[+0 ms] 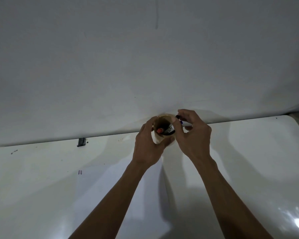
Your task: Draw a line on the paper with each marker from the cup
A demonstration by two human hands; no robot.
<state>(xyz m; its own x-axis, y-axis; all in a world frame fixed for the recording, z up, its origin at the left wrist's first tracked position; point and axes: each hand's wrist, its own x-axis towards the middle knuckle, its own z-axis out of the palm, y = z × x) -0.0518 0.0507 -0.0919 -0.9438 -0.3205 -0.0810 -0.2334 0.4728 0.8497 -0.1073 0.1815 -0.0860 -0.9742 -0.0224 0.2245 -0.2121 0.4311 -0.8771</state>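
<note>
A tan paper cup [163, 141] stands near the table's far edge, tilted toward me, and my left hand [149, 147] is wrapped around its left side. Inside it I see a red-capped marker [159, 130] and a dark marker with a white label [169, 130]. My right hand [193, 135] is at the cup's right rim, its fingers closed on markers [179, 119] with a black end and a blue end showing. A white sheet of paper [110, 183] lies nearer to me, partly under my left forearm. Three short lines [80, 172] are drawn at its upper left corner.
The white table [248, 161] meets a plain white wall [145, 57] just behind the cup. A small dark clip-like object [81, 142] sits at the table's far edge to the left. Bright glare marks the table's near right corner.
</note>
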